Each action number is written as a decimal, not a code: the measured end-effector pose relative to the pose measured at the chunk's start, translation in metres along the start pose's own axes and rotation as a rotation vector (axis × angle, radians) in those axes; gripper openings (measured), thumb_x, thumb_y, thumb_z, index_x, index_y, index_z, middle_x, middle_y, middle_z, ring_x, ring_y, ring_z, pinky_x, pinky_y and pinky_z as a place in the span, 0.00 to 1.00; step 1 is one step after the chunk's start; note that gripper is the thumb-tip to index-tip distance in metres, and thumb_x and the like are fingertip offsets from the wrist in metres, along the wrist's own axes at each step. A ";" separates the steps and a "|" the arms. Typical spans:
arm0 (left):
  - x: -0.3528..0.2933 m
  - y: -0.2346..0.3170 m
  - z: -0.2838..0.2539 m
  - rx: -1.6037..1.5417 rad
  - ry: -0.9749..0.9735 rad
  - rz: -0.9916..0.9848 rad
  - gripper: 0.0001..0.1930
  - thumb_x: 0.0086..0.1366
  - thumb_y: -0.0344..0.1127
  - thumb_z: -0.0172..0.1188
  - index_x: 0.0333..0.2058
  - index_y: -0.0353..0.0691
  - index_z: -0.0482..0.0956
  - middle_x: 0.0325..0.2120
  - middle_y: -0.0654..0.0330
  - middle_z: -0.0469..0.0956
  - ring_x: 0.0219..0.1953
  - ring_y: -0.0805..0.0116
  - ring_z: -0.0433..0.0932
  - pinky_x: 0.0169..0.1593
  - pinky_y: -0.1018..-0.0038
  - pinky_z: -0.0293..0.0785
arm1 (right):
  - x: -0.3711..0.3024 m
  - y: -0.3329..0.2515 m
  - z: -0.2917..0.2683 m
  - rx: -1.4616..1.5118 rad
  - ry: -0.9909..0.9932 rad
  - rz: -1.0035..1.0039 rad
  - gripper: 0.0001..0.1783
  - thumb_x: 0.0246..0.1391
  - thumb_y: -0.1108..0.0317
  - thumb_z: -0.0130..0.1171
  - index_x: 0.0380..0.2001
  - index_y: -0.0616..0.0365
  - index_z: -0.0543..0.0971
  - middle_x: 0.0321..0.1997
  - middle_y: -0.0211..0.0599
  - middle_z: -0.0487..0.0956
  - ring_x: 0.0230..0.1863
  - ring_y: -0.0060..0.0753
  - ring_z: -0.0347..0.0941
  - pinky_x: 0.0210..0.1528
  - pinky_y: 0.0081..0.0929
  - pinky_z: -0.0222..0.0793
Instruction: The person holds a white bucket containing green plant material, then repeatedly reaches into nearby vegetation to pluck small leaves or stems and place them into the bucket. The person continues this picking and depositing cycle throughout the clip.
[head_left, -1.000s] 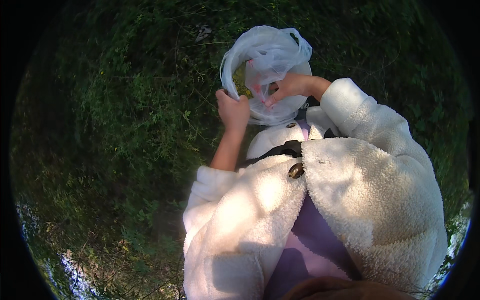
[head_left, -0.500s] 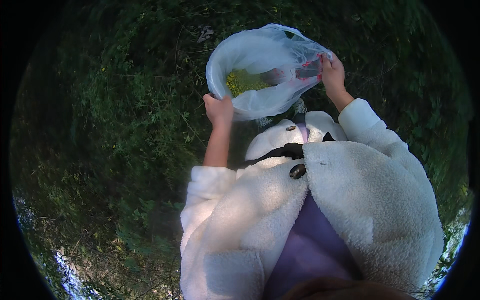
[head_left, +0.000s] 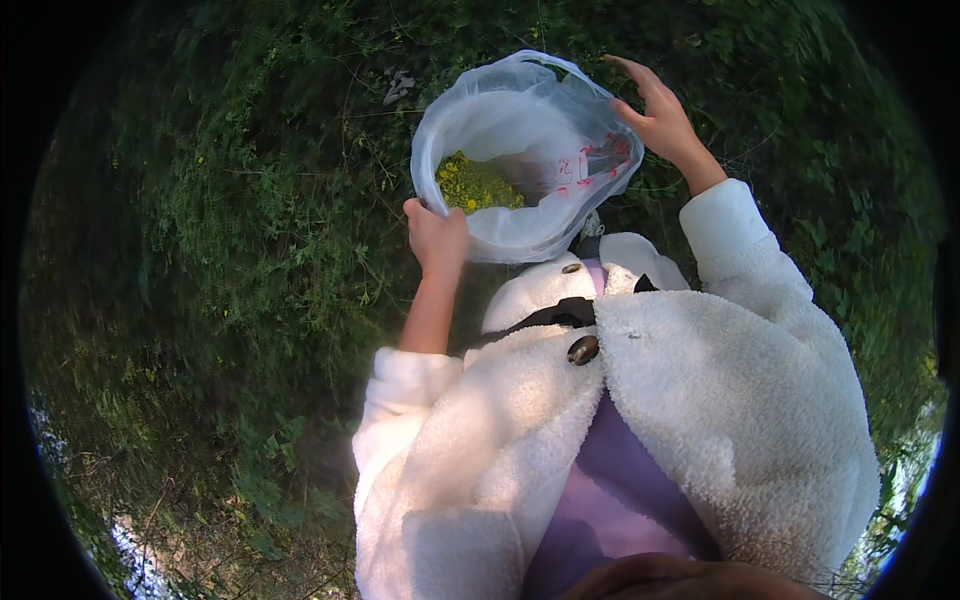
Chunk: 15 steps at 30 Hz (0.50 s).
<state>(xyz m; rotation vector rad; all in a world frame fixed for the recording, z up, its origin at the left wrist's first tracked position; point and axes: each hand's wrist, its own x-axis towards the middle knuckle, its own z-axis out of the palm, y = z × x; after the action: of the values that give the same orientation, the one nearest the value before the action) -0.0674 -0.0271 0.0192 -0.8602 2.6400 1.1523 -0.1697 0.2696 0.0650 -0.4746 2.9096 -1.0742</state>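
Translucent white plastic bag (head_left: 500,125): sits in front of the wearer's body, upper middle of my head view, just beyond the jacket front. Thin film, so I'd rate it light, limp and a bit slippery; it could tear if pulled hard at one spot. Best hold, my call: the gathered rim, one hand each side, where the layers double up. I wouldn't pinch a single layer of wall.

Mouth gapes up toward the camera, rough oval, longer axis running roughly left-right, drawing to a blunt point at the right by the red print (head_left: 575,168). Depth runs down away from me; can't tell how far, or whether anything stiff backs the wall.

Inside, left part: loose heap of small yellow flowers (head_left: 470,190). Likely light, soft, easily crushed.

Left hand (head_left: 438,240): closed on the near-left rim, holding the bag. Right hand (head_left: 662,122): wide, fingers spread off the far-right rim, gripping nothing I can see. Thumb is at the rim; contact unclear.

Around that: cream fleecy jacket (head_left: 750,380) with a black strap (head_left: 565,312) across it, purple top (head_left: 640,480) showing between the flaps, green plants (head_left: 250,220) on both sides.
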 end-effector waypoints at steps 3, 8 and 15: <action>-0.003 0.002 0.000 0.000 -0.025 -0.002 0.23 0.47 0.33 0.54 0.41 0.31 0.61 0.38 0.43 0.70 0.42 0.46 0.70 0.47 0.61 0.64 | 0.025 -0.005 0.043 -0.128 0.132 -0.037 0.33 0.49 0.51 0.54 0.58 0.40 0.58 0.59 0.48 0.59 0.59 0.50 0.55 0.59 0.39 0.54; -0.006 -0.004 -0.004 -0.047 -0.049 0.069 0.23 0.46 0.32 0.55 0.42 0.31 0.61 0.38 0.45 0.70 0.42 0.48 0.70 0.47 0.63 0.64 | 0.067 0.031 0.083 0.163 -0.043 0.095 0.20 0.50 0.59 0.53 0.47 0.50 0.71 0.44 0.46 0.73 0.47 0.45 0.69 0.48 0.35 0.64; 0.006 -0.025 -0.011 -0.383 -0.095 0.070 0.21 0.46 0.30 0.53 0.42 0.32 0.63 0.38 0.48 0.71 0.41 0.54 0.71 0.46 0.67 0.65 | 0.044 0.080 0.107 0.050 -0.118 0.180 0.13 0.44 0.67 0.54 0.35 0.60 0.77 0.37 0.48 0.76 0.38 0.46 0.72 0.41 0.32 0.66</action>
<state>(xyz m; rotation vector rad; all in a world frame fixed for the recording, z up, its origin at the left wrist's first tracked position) -0.0569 -0.0516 0.0093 -0.7487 2.4283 1.7075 -0.2223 0.2474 -0.0637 -0.2590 2.7537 -1.0528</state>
